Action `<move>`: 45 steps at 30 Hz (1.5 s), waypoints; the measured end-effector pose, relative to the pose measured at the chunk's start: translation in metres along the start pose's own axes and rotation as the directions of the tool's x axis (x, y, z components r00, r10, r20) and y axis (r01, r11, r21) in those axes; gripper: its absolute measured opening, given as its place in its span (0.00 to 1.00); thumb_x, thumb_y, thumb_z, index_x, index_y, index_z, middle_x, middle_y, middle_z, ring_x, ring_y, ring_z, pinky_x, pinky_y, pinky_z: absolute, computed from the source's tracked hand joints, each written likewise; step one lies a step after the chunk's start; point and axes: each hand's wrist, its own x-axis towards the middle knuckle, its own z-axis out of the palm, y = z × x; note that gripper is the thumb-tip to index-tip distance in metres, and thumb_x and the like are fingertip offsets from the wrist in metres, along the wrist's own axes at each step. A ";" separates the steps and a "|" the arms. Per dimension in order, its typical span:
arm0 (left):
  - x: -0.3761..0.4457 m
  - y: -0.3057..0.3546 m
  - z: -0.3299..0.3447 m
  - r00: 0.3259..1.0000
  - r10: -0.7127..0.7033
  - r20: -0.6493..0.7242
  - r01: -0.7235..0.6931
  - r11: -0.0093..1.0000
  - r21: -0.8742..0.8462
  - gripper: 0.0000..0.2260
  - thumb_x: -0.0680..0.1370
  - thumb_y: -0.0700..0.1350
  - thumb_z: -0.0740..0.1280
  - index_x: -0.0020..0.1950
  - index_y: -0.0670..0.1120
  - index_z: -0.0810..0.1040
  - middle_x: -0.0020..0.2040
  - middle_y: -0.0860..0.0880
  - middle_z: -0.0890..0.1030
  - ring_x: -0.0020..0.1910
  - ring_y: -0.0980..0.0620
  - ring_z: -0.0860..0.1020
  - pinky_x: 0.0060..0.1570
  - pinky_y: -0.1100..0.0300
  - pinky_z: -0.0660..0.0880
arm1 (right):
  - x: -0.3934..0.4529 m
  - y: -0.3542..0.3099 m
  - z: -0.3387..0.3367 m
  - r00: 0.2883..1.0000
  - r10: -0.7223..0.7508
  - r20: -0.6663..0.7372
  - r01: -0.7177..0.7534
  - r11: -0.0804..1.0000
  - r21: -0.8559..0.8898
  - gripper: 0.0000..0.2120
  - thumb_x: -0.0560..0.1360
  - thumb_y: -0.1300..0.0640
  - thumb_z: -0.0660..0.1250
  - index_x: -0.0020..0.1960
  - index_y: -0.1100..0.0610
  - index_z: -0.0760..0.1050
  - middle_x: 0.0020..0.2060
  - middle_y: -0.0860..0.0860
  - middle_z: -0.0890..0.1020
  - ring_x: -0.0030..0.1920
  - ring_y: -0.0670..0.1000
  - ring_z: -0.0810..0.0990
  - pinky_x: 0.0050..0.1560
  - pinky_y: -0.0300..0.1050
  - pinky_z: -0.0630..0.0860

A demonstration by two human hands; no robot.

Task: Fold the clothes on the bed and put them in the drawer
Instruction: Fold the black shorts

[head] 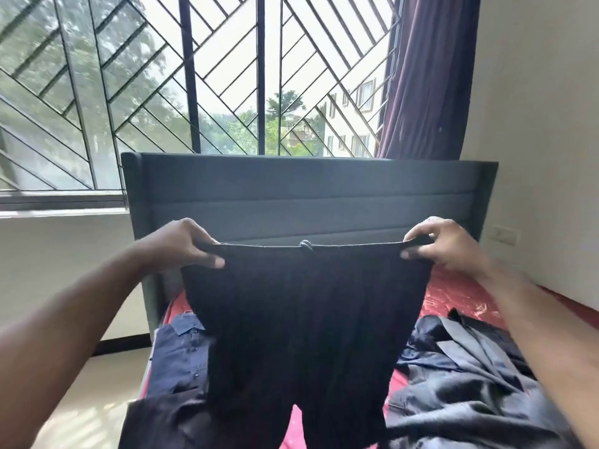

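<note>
Each grip pinches a corner of the waistband: the left hand and right hand hold the black trousers spread above the bed, legs hanging. Folding looks barely begun; a navy shirt near the bed's left edge and a grey jacket toward its right lie unfolded, no drawer in view.

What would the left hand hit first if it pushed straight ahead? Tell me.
Probably the grey headboard. The left hand, gripping the trousers by the waistband, points toward it; nothing shows between, though depth is unclear.
</note>
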 end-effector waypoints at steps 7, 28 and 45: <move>-0.001 0.009 -0.010 0.992 -0.092 0.091 0.073 0.978 0.194 0.11 0.70 0.53 0.78 0.33 0.48 0.83 0.27 0.54 0.74 0.30 0.53 0.70 0.36 0.58 0.65 | 0.001 -0.001 -0.014 0.882 0.153 0.445 -0.126 0.988 -0.089 0.09 0.66 0.66 0.78 0.41 0.56 0.82 0.39 0.53 0.85 0.40 0.47 0.81 0.46 0.43 0.75; 0.000 0.044 -0.013 0.940 -0.291 -0.178 0.340 0.841 0.422 0.49 0.54 0.82 0.64 0.64 0.51 0.71 0.58 0.48 0.61 0.55 0.43 0.75 0.61 0.48 0.74 | -0.014 -0.028 0.003 0.970 -0.229 -0.078 0.223 0.971 -0.082 0.20 0.71 0.73 0.71 0.44 0.47 0.85 0.41 0.49 0.74 0.45 0.41 0.73 0.50 0.31 0.68; -0.009 0.035 0.040 0.923 -0.314 -0.221 0.380 0.827 0.415 0.27 0.70 0.52 0.70 0.67 0.51 0.68 0.59 0.45 0.72 0.56 0.39 0.78 0.54 0.49 0.77 | -0.059 -0.018 0.055 0.987 0.136 -0.085 -0.152 0.960 -0.235 0.20 0.70 0.60 0.58 0.55 0.57 0.84 0.47 0.57 0.81 0.55 0.59 0.79 0.56 0.45 0.71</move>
